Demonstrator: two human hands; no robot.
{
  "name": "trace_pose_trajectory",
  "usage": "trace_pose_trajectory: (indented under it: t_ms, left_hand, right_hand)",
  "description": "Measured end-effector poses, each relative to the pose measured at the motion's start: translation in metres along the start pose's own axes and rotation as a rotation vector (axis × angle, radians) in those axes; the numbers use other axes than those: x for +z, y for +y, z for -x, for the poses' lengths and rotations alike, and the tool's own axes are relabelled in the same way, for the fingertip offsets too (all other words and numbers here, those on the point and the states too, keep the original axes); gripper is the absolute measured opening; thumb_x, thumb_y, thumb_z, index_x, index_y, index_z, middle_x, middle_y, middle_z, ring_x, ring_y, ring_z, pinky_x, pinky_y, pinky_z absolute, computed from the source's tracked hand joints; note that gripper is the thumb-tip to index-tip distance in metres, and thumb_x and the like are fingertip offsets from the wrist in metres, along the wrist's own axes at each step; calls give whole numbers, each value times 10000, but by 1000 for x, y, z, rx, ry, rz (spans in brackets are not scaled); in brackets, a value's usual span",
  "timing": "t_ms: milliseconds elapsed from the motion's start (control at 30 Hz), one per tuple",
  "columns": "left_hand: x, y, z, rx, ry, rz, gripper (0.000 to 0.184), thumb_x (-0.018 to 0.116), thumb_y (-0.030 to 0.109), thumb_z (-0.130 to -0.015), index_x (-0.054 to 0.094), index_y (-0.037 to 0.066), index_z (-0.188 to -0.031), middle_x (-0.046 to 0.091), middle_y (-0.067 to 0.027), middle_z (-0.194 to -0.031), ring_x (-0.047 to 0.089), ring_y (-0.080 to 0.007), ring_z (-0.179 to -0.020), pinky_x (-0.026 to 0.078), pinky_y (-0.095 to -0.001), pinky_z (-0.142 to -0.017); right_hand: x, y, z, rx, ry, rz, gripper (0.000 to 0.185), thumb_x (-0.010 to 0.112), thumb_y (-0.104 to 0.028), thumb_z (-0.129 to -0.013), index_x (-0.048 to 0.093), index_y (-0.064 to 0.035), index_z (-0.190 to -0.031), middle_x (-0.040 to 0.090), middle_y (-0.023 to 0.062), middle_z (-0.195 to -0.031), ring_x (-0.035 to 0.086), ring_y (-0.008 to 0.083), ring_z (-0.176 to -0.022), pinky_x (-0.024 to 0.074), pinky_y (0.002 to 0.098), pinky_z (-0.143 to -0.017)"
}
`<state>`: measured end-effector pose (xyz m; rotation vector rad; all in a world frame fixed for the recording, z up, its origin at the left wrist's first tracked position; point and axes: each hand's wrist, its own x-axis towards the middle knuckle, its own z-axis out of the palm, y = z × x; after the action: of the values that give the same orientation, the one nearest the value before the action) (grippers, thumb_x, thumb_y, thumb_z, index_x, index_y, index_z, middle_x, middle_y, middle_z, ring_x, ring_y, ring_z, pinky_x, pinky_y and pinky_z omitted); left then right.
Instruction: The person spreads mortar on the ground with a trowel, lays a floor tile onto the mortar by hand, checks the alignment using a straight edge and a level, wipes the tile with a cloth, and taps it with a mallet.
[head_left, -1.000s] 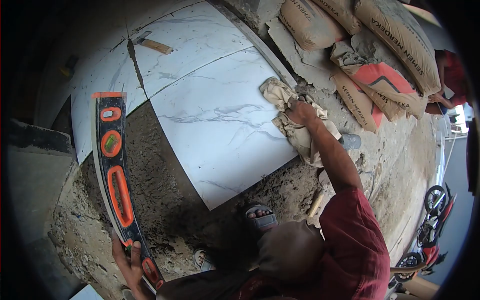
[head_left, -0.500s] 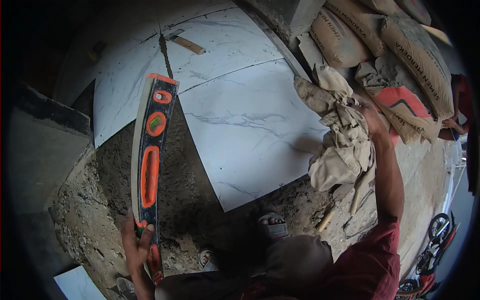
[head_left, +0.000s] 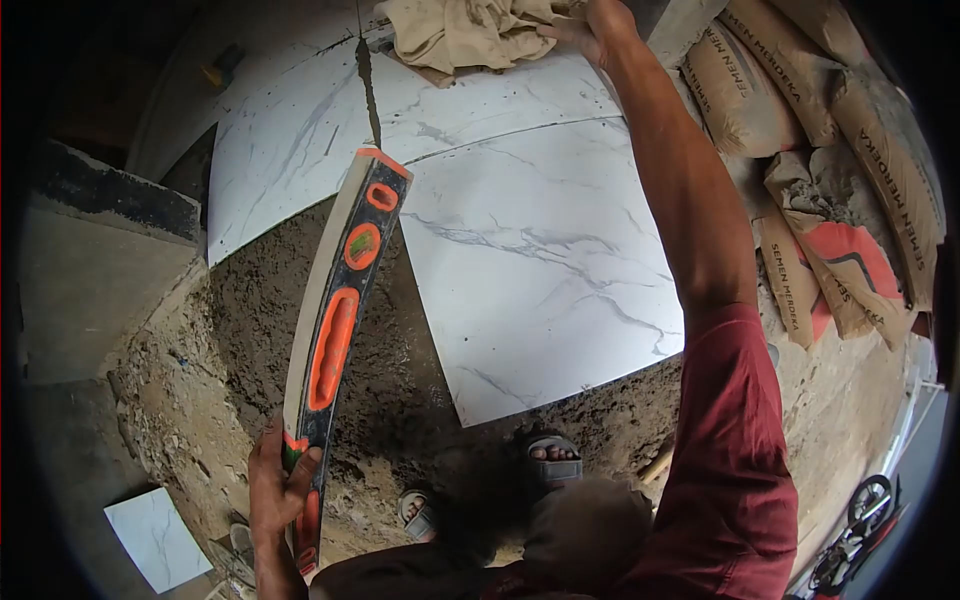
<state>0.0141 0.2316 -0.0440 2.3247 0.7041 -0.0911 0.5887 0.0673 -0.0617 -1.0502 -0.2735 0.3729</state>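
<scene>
My left hand [head_left: 278, 490] is closed round the lower end of a black and orange spirit level [head_left: 334, 348], which stands tilted above the dark mortar bed. Far forward, at the top of the view, my right hand [head_left: 592, 32] grips the edge of a crumpled beige cloth [head_left: 465, 38]. That cloth lies against the far white marbled tiles and covers the spot where a hammer was visible before. Below my right arm is a nearer marbled tile [head_left: 545, 270], with a bare mortar strip [head_left: 390, 370] to its left.
Stacked cement bags [head_left: 850, 170] stand on the right. At the left is a grey concrete block [head_left: 110, 270]. A loose tile piece [head_left: 158, 538] lies at lower left. My sandalled foot [head_left: 552, 458] is by the tile's front edge. A motorcycle [head_left: 860, 540] stands far right.
My right hand has carried the cloth from the right side, forward and left, onto the far tiles. The spirit level has shifted slightly right in view, still in my left hand.
</scene>
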Motion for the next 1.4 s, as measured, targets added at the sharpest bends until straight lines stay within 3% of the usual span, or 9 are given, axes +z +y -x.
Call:
trace_pose_trajectory:
  t_ms: [67, 133, 200, 367, 600, 967, 1100, 1300, 1400]
  left_hand:
    - [3, 2, -18, 55, -42, -95, 539, 655, 165, -813, 473, -52, -1271, 625, -202, -989, 619, -312, -889, 473, -381, -813]
    - [8, 24, -44, 159, -121, -176, 557, 637, 174, -823, 444, -35, -1302, 597, -246, -1042, 604, -405, -894, 477, -427, -805]
    - [22, 39, -71, 263, -205, -289, 564, 628, 167, -826, 432, -29, -1317, 587, -229, -1082, 605, -398, -905, 476, -439, -808]
    - [75, 117, -121, 842, -354, -662, 536, 601, 141, -839, 440, 17, -1335, 564, -147, -1074, 580, -324, -931, 466, -418, -840]
    - [209, 205, -158, 1404, -415, -549, 426, 531, 60, -836, 527, 62, -1262, 583, -106, -1059, 563, -275, -1014, 408, -436, -884]
    - [232, 159, -164, 1307, -132, -490, 571, 534, 118, -874, 379, 173, -1420, 410, -135, -1364, 324, -312, -1345, 209, -551, -1108]
    - [187, 95, -146, 977, -277, -413, 647, 677, 218, -828, 393, 175, -1408, 366, -93, -1430, 309, -314, -1359, 207, -543, -1118]
    - [148, 23, -137, 635, 44, -405, 686, 708, 182, -808, 379, 104, -1405, 325, -148, -1450, 292, -341, -1364, 264, -530, -1084]
    - [132, -6, -132, 437, -104, -582, 624, 730, 193, -786, 449, 87, -1333, 532, -143, -1262, 496, -317, -1196, 329, -509, -1021]
  right_hand:
    - [-10, 0, 39, -55, -31, 201, 660, 429, -418, -984, 256, 48, -1418, 263, 248, -1469, 379, 375, -1296, 429, 499, -1002]
    - [-32, 2, 99, -86, -23, 425, 559, 375, -425, -995, 450, 38, -1299, 508, 206, -1299, 487, 313, -1231, 462, 428, -989]
    - [-63, -4, 170, -48, -146, 326, 589, 438, -440, -967, 476, 48, -1293, 526, 172, -1305, 506, 300, -1206, 441, 383, -972]
    - [-60, -54, 335, -176, -692, 1569, 763, 678, -505, -778, 479, -3, -1317, 467, 203, -1350, 410, 377, -1291, 296, 502, -1081]
    - [-141, -25, 428, 42, -364, 1809, 415, 744, -275, -739, 566, -45, -1035, 577, 138, -915, 608, 321, -849, 498, 434, -728]
    - [-186, -3, 418, 61, -141, 1798, 300, 709, -267, -786, 568, -33, -910, 594, 147, -829, 614, 355, -797, 505, 443, -667]
    - [-227, 6, 393, 23, -327, 1818, 308, 701, -298, -787, 588, -43, -917, 601, 130, -862, 615, 348, -822, 505, 435, -700]
    - [-207, 11, 349, 166, -683, 1931, 494, 570, -511, -843, 561, -63, -1051, 592, 106, -1020, 581, 314, -1013, 469, 427, -846]
    - [-187, 14, 332, 319, -866, 1953, 558, 491, -566, -875, 568, -73, -1125, 568, 117, -1200, 534, 294, -1145, 424, 419, -954]
